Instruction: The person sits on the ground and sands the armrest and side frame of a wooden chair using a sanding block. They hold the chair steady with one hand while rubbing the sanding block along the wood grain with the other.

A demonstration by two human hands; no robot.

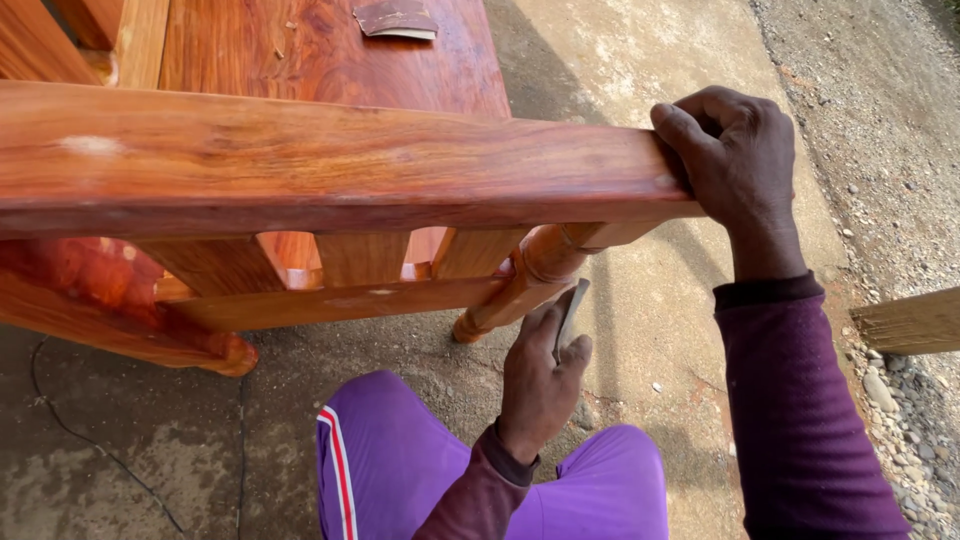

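Your right hand (738, 160) is clamped over the end of the broad, glossy reddish-brown wooden top rail (330, 160), steadying the piece, while your left hand (540, 375) pinches a small folded sheet of grey sandpaper (570, 318) just below the turned round wooden leg (525, 280) beneath that rail. You seem mid-sanding on that leg; the next stroke likely calls for pressing the paper flat against its curve. Beyond both hands, another worn brown sandpaper scrap (396, 18) lies on the red wooden panel (330, 50); no packages or labels show.
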